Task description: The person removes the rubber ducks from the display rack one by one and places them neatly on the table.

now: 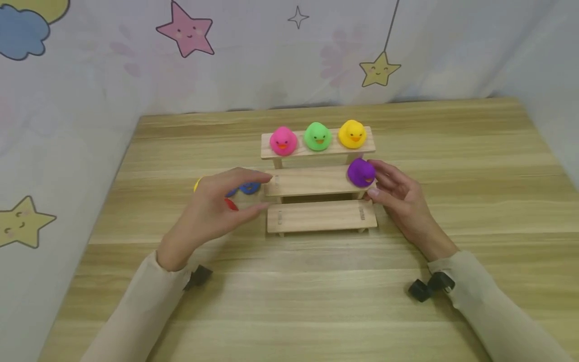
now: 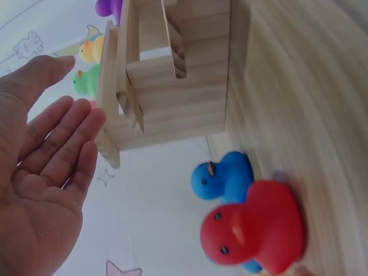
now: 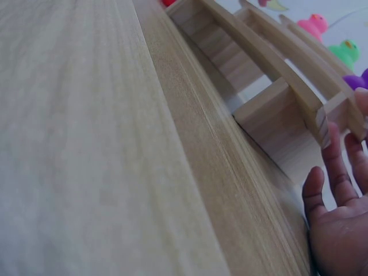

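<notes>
A three-tier wooden stand [image 1: 321, 216] stands on the table. On its top tier sit a pink rubber duck [image 1: 283, 142], a green duck [image 1: 317, 137] and a yellow duck [image 1: 352, 134]. At the right end of the middle tier is a purple duck [image 1: 360, 173]. My right hand [image 1: 404, 201] is beside that duck and the tier's end, fingers loosely spread; contact is unclear. Near the middle tier's left end, my left hand [image 1: 205, 208] holds nothing, thumb and fingers apart. A red duck [image 2: 256, 227] and a blue duck [image 2: 230, 177] lie below it, partly hidden in the head view.
Left of the stand, a bit of something yellow [image 1: 197, 184] shows behind the left hand. A cloth [image 1: 253, 60] printed with stars hangs along the table's back edge. Dark wrist cameras are strapped to both sleeves [image 1: 488, 306].
</notes>
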Available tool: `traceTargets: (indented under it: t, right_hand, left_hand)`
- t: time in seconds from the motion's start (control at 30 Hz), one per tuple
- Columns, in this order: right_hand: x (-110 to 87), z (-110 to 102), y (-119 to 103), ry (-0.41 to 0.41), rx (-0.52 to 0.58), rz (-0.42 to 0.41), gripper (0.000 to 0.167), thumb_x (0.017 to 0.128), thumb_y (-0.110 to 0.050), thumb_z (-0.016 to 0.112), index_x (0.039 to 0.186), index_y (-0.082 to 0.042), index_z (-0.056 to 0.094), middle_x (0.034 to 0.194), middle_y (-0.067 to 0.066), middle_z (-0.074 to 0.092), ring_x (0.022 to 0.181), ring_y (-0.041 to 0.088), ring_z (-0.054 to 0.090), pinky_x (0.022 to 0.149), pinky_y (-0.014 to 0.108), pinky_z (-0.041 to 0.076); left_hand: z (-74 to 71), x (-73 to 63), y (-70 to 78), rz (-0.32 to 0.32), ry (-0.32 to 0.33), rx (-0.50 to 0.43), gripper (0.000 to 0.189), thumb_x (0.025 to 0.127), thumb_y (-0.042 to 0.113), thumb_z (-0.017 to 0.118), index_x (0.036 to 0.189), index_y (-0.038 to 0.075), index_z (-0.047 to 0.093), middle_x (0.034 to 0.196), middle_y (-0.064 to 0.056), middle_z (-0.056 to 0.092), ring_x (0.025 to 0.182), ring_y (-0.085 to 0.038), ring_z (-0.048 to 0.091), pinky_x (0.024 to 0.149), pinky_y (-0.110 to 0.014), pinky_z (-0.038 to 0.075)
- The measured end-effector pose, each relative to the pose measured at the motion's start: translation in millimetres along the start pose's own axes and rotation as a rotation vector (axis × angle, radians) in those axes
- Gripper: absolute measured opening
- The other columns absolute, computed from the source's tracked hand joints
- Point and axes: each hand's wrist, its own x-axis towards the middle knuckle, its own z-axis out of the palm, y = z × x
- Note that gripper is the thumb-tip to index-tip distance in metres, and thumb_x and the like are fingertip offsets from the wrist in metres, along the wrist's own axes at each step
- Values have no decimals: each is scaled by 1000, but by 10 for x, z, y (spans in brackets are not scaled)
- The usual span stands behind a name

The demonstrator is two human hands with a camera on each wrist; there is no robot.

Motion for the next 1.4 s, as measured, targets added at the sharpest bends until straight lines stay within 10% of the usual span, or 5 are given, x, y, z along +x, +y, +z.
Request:
traceTargets:
  t: [0.4, 1.4]
  right_hand:
    - [14, -6, 1, 4, 0, 10, 60, 101, 16, 54, 158, -1, 47, 150, -2, 68, 111, 11, 74, 91, 23, 63]
    - [7, -14, 13, -3, -9, 11, 59, 102, 14, 55, 159, -1, 47, 150, -2, 68, 113, 11, 74, 91, 22, 63]
  left_hand:
    - [198, 238, 128, 1, -20, -85, 44, 86, 11, 91, 128, 6, 77, 124, -7, 81, 118, -20, 76, 106, -39, 61]
    - [617, 743, 370, 118, -136, -131, 49, 94, 21, 86, 138, 7, 71, 133, -8, 78, 128, -19, 72, 112, -33, 57]
